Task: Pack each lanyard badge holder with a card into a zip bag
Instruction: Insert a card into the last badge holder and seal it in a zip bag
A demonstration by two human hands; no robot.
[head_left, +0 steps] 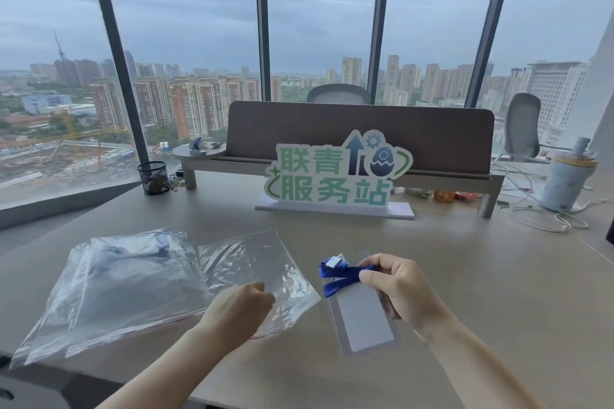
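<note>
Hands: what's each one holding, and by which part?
Right hand holds the badge holder near its top, fingers pinching the blue lanyard against it. Left hand grips the empty zip bag at its near edge.

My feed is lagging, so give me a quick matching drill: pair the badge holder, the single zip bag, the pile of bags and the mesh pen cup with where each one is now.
Things:
1. badge holder
2. single zip bag
3. pile of bags
4. mesh pen cup

Places:
A. far left of the desk, by the window
B. held in the right hand, blue lanyard folded over it
C. flat on the desk, left of everything else in front of the person
D. near edge pinched by the left hand

Pairs: 1-B, 2-D, 3-C, 4-A
</note>
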